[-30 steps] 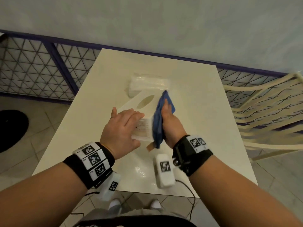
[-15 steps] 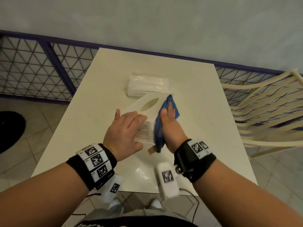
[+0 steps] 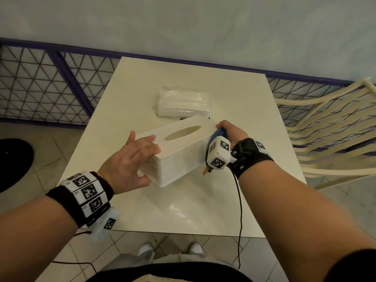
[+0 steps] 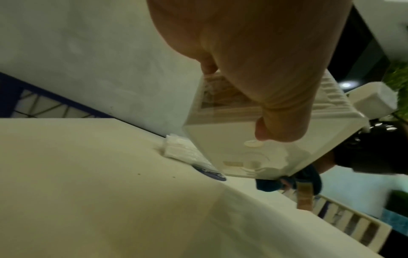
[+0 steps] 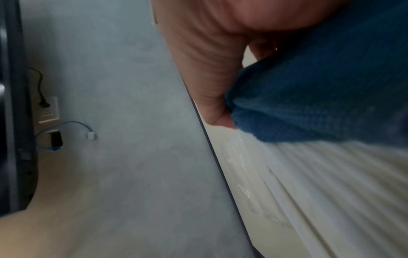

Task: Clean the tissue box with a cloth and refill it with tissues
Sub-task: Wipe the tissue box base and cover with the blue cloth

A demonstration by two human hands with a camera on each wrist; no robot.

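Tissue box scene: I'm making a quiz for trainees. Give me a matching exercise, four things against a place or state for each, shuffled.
Things:
1. tissue box
2. cloth
3. tissue pack
4. chair

States:
A. lying on the table, untouched
B. bunched in the right hand
C. gripped at its near end by the left hand
D. beside the table

Pairs: 1-C, 2-B, 3-A, 4-D

The tissue box (image 3: 179, 151) has turned, so its ribbed long side now faces the lower part of the frame. The right hand (image 3: 231, 135) has slid with the blue cloth (image 3: 218, 133) from the near end to the box's right side. The left hand (image 3: 130, 159) now grips the lower-left end.
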